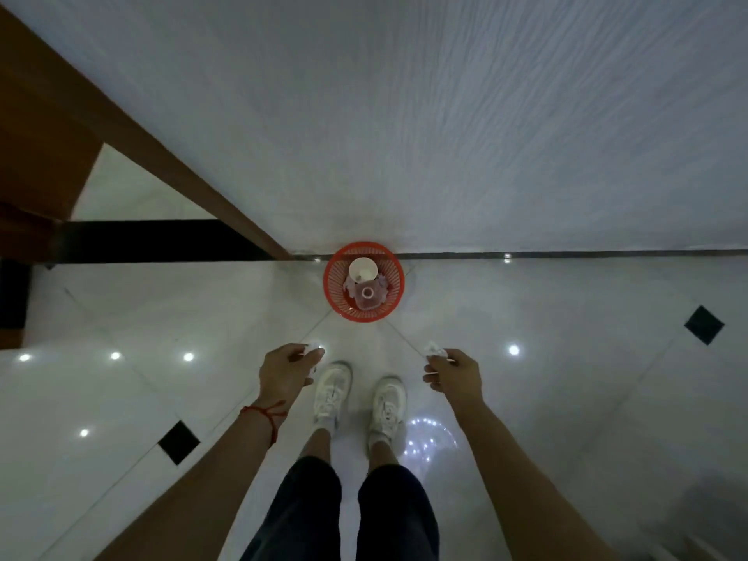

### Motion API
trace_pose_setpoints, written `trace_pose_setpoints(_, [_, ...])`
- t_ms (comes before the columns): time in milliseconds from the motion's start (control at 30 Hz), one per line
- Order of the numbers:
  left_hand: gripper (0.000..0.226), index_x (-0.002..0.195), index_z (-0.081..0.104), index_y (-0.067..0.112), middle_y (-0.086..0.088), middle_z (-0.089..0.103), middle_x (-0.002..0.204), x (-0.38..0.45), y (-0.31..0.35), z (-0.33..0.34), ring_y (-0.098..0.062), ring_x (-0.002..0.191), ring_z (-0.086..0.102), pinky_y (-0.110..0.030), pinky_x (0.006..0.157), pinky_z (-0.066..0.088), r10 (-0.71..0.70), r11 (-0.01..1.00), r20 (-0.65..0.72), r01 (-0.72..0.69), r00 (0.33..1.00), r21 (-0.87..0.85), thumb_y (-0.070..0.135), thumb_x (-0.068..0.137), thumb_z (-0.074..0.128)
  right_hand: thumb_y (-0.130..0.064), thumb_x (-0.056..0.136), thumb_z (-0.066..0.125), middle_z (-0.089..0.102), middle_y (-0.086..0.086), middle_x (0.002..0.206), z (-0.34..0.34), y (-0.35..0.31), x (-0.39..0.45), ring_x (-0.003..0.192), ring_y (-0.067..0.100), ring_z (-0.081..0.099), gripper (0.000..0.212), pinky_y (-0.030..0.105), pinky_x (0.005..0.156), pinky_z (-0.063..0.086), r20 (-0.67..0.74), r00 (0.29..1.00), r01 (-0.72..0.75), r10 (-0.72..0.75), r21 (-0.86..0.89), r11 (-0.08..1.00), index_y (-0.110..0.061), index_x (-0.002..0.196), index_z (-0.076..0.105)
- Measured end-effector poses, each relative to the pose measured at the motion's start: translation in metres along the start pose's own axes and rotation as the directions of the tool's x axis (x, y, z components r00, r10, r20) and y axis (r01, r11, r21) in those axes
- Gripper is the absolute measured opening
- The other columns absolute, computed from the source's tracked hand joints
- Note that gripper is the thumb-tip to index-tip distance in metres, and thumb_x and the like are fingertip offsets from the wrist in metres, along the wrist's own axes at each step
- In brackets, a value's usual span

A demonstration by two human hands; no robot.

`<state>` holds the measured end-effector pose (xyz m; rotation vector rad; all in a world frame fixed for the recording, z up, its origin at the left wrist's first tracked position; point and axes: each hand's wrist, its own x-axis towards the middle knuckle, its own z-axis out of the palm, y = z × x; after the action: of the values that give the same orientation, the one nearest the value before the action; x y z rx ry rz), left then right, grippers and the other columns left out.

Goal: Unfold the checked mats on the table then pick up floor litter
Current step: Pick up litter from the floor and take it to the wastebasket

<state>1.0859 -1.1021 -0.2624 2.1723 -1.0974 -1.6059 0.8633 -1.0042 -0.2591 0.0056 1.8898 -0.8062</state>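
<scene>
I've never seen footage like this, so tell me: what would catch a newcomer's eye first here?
The red mesh basket stands out first, sitting on the glossy white floor against the wall, with a paper cup and crumpled litter already inside. Nearer the camera, the left hand and right hand each pinch a small white scrap, held out on either side of a pair of white shoes.

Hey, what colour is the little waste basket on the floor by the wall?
Red-orange, a plastic mesh waste basket, seen clearly in the head view.
</scene>
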Motion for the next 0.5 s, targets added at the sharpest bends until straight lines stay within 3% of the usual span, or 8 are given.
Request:
trace_pose_setpoints(100, [0.014,0.084,0.066,0.005,-0.009,0.061,0.067,0.048,-0.012,0.032,-0.017,0.058,0.057,-0.013,0.044,0.052,-0.033,0.999,-0.042,0.032,0.999,-0.016,0.015,0.077,0.072,-0.008,0.083,0.063,0.058,0.008,0.060,0.031,0.008,0.055,0.049,0.018,0.056,0.006,0.018,0.042,0.043,0.002,0.999,-0.038,0.038,0.070,0.997,-0.007,0.079,0.059])
trace_pose_setpoints(233, [0.015,0.088,0.067,0.004,-0.007,0.060,0.066,0.112,-0.027,0.070,-0.015,0.054,0.056,-0.022,0.054,0.056,-0.048,0.997,-0.061,0.044,0.997,-0.060,0.013,0.076,0.072,-0.012,0.083,0.064,0.060,0.008,0.063,0.073,0.025,0.122,0.053,0.020,0.057,0.011,0.024,0.050,0.044,0.007,0.998,-0.068,0.068,0.038,0.997,-0.006,0.091,0.059])
trace_pose_setpoints(367, [0.023,0.094,0.069,0.001,-0.006,0.061,0.069,0.173,-0.037,0.094,-0.012,0.054,0.056,-0.017,0.050,0.055,-0.026,0.999,-0.035,0.025,0.999,-0.036,0.016,0.076,0.073,-0.016,0.083,0.064,0.062,0.005,0.066,0.107,0.032,0.175,0.055,0.017,0.059,0.019,0.026,0.055,0.049,-0.014,0.999,-0.050,0.050,0.008,0.999,-0.004,0.097,0.060])
trace_pose_setpoints(500, [0.020,0.089,0.069,0.004,-0.008,0.063,0.080,0.224,-0.036,0.108,-0.009,0.060,0.059,-0.019,0.050,0.056,-0.067,0.997,-0.033,0.065,0.997,-0.043,0.021,0.077,0.072,-0.018,0.085,0.063,0.062,0.005,0.072,0.131,0.022,0.213,0.067,0.018,0.062,0.012,0.031,0.070,0.054,0.021,0.993,-0.115,0.114,0.080,0.990,-0.010,0.078,0.057])
